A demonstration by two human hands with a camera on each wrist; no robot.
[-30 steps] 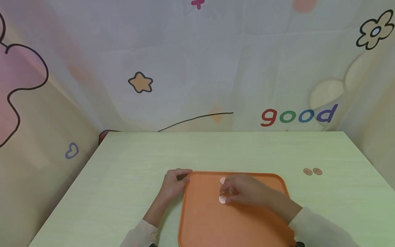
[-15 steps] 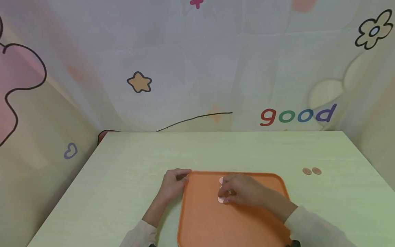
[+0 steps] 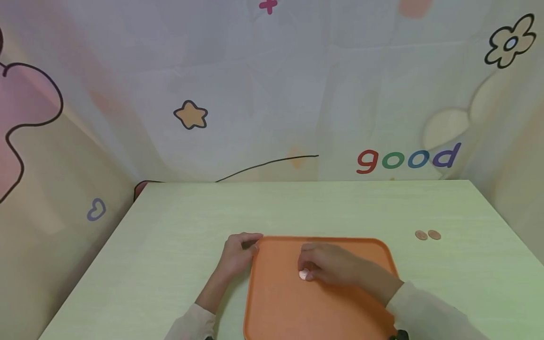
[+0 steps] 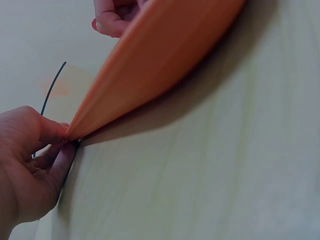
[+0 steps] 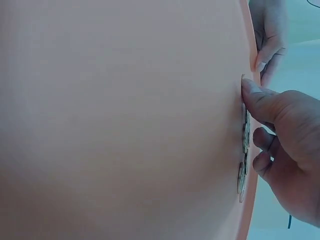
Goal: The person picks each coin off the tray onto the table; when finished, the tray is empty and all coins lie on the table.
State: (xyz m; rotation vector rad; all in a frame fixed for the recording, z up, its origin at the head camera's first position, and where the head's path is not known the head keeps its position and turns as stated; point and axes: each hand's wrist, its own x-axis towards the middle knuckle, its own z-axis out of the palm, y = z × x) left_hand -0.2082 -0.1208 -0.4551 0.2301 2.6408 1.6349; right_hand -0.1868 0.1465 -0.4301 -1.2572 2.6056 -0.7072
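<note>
My left hand (image 3: 239,255) pinches the far left corner of the orange tray (image 3: 276,307); in the left wrist view the thumb and fingers (image 4: 59,131) meet on its rim. Over the far half of the tray, my right hand (image 3: 329,264) holds a silver coin (image 3: 303,274) between thumb and curled fingers, low at the tray's surface. More silver coins (image 5: 246,137) lie flat and close together beneath this hand in the right wrist view, while in the head view the hand hides them.
Two copper-coloured coins (image 3: 428,235) lie side by side on the pale green table (image 3: 191,208), right of the tray. A printed cloth backdrop (image 3: 255,94) rises behind the table's far edge and along both sides.
My right hand shifts slightly left, its fingers closing around the nearer coin. The farther coin, visible before, is now covered by the hand. My left hand stays on the tray corner.
</note>
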